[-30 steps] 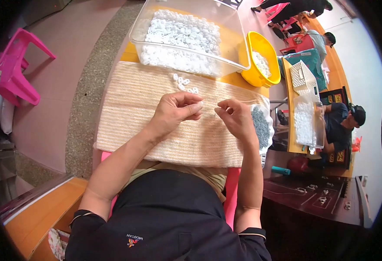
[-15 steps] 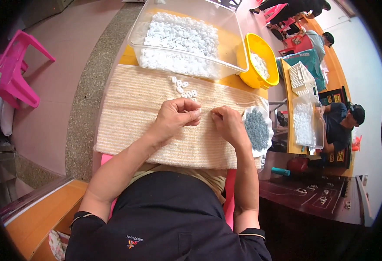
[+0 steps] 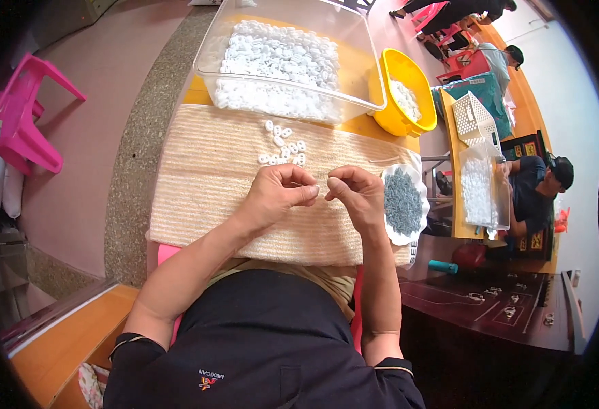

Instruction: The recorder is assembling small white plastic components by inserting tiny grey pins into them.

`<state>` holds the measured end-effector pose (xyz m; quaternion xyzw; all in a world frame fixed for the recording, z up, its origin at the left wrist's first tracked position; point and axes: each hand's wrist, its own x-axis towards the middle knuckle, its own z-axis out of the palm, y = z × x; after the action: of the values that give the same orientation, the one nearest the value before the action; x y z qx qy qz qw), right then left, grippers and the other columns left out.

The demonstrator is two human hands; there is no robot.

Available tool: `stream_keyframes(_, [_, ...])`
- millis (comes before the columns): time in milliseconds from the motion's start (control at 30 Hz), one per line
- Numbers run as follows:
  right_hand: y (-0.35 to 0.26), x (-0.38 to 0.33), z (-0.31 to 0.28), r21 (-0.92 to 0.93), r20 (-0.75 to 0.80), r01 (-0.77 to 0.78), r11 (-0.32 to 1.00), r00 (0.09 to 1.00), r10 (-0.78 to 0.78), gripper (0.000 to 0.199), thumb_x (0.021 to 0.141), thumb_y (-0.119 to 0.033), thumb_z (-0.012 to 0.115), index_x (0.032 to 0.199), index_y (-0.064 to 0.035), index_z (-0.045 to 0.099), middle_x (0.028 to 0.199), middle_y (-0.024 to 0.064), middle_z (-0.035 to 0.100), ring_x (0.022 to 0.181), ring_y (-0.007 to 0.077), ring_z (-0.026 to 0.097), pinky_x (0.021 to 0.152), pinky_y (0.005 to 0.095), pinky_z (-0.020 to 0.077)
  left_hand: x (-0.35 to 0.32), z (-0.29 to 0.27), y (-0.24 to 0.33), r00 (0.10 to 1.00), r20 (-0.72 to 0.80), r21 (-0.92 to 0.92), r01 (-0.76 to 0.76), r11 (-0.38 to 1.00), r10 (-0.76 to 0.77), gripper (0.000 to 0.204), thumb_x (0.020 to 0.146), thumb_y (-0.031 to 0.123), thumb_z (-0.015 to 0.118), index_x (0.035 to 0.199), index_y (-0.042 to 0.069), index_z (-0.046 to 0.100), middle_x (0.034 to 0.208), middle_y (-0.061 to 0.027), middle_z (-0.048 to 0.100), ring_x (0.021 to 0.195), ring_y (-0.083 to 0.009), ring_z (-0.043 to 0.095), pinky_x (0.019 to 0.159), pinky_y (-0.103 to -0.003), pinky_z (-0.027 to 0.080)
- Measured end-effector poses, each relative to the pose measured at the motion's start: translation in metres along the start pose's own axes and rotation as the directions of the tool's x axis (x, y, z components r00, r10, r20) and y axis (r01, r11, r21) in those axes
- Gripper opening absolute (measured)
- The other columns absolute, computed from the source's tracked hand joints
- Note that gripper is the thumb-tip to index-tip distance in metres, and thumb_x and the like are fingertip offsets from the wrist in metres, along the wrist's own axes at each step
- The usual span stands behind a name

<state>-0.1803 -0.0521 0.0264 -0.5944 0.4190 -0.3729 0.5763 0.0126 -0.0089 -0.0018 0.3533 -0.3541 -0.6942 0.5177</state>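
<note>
Over the striped beige towel (image 3: 211,177), my two hands meet almost fingertip to fingertip. My left hand (image 3: 278,195) pinches thumb against forefinger; whatever is between them is too small to make out. A short gap away, my right hand (image 3: 359,198) is also closed in a pinch, its contents hidden by the fingers. Just beyond my left hand lie several small white oval plastic pieces (image 3: 278,140) with holes in them. Beside my right hand, a white scalloped dish (image 3: 422,204) holds a heap of small grey slender pieces (image 3: 402,201).
A clear plastic bin (image 3: 357,88) full of white pieces stands at the towel's far edge, with a yellow basin (image 3: 428,102) to its right. Further right, a person (image 3: 533,194) sits by another clear bin (image 3: 503,211). A pink stool (image 3: 30,146) stands at left.
My hands have come nearer each other, the right moving left. My left hand has drawn slightly toward me, and more white pieces show beyond it.
</note>
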Motion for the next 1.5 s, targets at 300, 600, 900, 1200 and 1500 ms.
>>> stream_keyframes(300, [0.006,-0.009,0.012,0.143,0.026,-0.074,0.987,0.997,0.071,0.008,0.089,-0.006,0.067,0.093,0.0009,0.067,0.080,0.0036,0.068,0.072,0.0086,0.063,0.066,0.0220,0.0518,-0.001,0.004,0.003,0.998,-0.001,-0.196,0.057,0.979,-0.058,0.012,0.087,0.005,0.069,0.097,0.000,0.066,0.089,-0.0065,0.067,0.080,-0.0121,0.065,0.073,-0.025,0.057])
stream_keyframes(600, [0.020,-0.013,0.012,0.366,0.059,-0.061,0.929,0.997,0.043,0.007,0.088,0.001,0.064,0.094,0.0027,0.066,0.092,0.0091,0.066,0.074,0.0152,0.064,0.067,0.0246,0.0535,-0.003,0.005,0.000,0.982,0.022,-0.339,0.185,0.922,-0.189,0.013,0.087,0.004,0.068,0.099,0.000,0.066,0.091,-0.0090,0.068,0.080,-0.0151,0.067,0.074,-0.026,0.059])
stream_keyframes(900, [0.027,-0.016,0.015,0.482,0.073,-0.040,0.875,0.997,0.006,0.010,0.089,0.003,0.062,0.097,0.0024,0.067,0.097,0.0111,0.063,0.078,0.0176,0.064,0.069,0.0264,0.0545,-0.002,0.002,0.000,0.972,0.072,-0.362,0.236,0.902,-0.226,0.013,0.087,0.005,0.068,0.099,0.001,0.065,0.090,-0.0085,0.067,0.078,-0.0145,0.067,0.072,-0.026,0.059])
stream_keyframes(1200, [0.024,-0.019,0.017,0.282,0.035,0.031,0.959,0.998,-0.043,0.011,0.089,0.004,0.062,0.098,0.0037,0.067,0.096,0.0103,0.064,0.081,0.0153,0.064,0.070,0.0244,0.0540,-0.003,0.002,0.000,0.973,0.081,-0.375,0.232,0.898,-0.218,0.011,0.087,0.005,0.068,0.096,0.001,0.063,0.089,-0.0082,0.066,0.076,-0.0146,0.066,0.071,-0.027,0.058])
stream_keyframes(1500, [0.011,-0.021,0.020,0.221,-0.021,-0.052,0.974,0.998,0.058,0.011,0.091,-0.001,0.062,0.101,0.0045,0.064,0.094,0.0077,0.066,0.080,0.0128,0.064,0.071,0.0239,0.0538,-0.003,0.005,-0.001,0.979,0.002,-0.306,0.196,0.932,-0.205,0.016,0.088,0.004,0.066,0.103,-0.002,0.064,0.093,-0.0087,0.067,0.080,-0.0131,0.066,0.074,-0.026,0.058])
